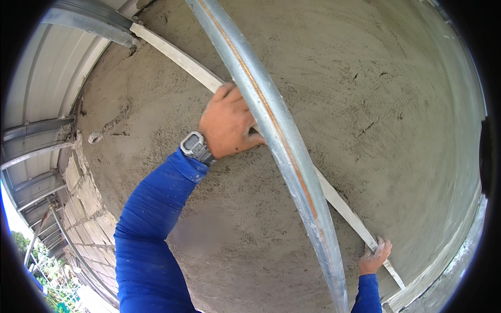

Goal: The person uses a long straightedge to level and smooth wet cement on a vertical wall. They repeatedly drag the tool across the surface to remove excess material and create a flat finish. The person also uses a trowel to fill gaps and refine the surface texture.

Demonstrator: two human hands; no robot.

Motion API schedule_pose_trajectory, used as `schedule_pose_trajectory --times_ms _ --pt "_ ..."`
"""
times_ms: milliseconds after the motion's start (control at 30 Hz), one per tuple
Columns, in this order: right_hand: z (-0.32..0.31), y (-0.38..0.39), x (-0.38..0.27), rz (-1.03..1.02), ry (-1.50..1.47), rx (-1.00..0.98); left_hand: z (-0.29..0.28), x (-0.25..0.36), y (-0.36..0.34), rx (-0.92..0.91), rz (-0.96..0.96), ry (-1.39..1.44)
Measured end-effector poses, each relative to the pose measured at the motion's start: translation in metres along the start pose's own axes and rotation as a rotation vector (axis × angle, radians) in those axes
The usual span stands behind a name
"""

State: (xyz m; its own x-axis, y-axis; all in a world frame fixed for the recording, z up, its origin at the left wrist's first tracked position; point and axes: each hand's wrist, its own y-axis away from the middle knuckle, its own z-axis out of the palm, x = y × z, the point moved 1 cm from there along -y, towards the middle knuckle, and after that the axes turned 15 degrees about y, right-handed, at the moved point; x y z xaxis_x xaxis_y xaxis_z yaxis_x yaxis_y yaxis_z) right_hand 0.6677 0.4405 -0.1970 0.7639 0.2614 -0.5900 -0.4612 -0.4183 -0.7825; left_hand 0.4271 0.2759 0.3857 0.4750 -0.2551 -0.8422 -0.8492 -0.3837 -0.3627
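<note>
A long pale straightedge [344, 204] lies slantwise against a wall of wet grey plaster [376, 135], from the upper left down to the lower right. My left hand [225, 124] is closed around its upper middle part, its fingertips partly hidden behind a metal pipe. Near the lower end, my right hand [374, 257] grips the same straightedge, fingers curled over its edge. A grey digital watch [196, 146] sits on my left wrist, above a blue sleeve [151, 219]. Rough patches and small pits mark the plaster around the straightedge.
A galvanized pipe [284, 135] with a rusty seam crosses close in front, between me and the wall. Metal roof sheets and beams [88, 21] run along the upper left. Bare blockwork [86, 203] shows at the left, with plants [47, 266] beyond.
</note>
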Motion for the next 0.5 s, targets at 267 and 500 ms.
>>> schedule_pose_trajectory --times_ms 267,500 --pt "0.017 0.022 0.047 0.105 -0.037 -0.017 -0.012 -0.041 -0.014 0.054 0.058 -0.126" --pt "0.005 0.051 0.047 0.083 0.010 -0.142 -0.019 -0.018 0.038 0.051 0.005 -0.030"
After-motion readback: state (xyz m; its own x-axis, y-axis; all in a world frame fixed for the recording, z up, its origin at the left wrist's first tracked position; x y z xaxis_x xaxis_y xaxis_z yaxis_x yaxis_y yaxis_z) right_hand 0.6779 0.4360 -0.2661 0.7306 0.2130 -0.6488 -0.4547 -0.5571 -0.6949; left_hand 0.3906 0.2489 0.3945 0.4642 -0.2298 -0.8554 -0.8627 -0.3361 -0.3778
